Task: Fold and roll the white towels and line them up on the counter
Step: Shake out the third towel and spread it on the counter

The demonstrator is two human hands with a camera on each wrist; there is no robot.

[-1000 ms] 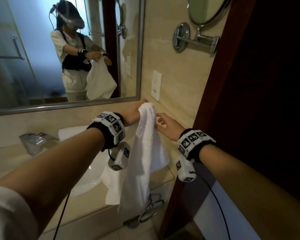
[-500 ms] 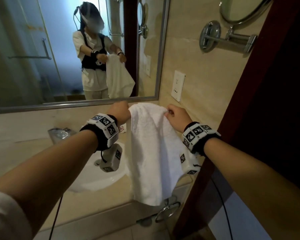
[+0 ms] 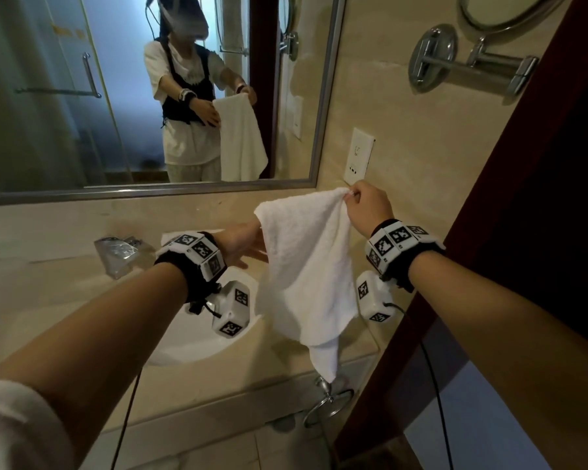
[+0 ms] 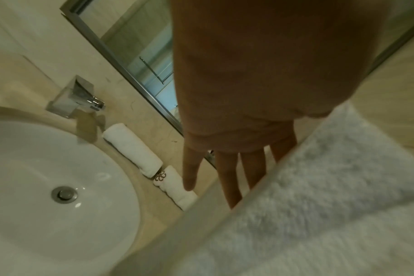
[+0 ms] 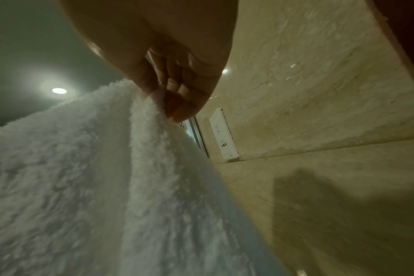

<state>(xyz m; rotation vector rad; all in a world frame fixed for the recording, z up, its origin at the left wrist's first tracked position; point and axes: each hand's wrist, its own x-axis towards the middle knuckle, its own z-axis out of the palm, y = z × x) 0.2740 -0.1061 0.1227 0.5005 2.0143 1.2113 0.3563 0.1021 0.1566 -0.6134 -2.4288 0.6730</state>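
White towel point(image 3: 306, 266) hangs in the middle of the head view, above the right edge of the beige counter point(image 3: 65, 300) and partly over the basin point(image 3: 190, 340). Its upper right corner is pinched between thumb and curled fingers of the right hand point(image 3: 367, 206), raised near the wall socket point(image 3: 358, 156) at centre right of the frame. From that corner the cloth drapes down and to the left, ending in a narrow tail that dangles past the counter's front edge, just above a chrome ring point(image 3: 330, 405) fixed below.

Left hand point(image 3: 243, 244) sits lower, at the towel's left edge. In the left wrist view its fingers point(image 4: 227, 179) are straight and slightly spread, lying against the fluffy cloth without curling round it.

At centre left of that same view, two rolled towels point(image 4: 132, 151) lie end to end on the counter between the basin and the mirror frame point(image 4: 135, 82); the nearer one shows an embroidered emblem. A chrome tap point(image 4: 76, 97) stands at upper left, behind the basin.

The mirror point(image 3: 150, 96) fills the upper left of the head view and reflects the person holding the hanging towel.
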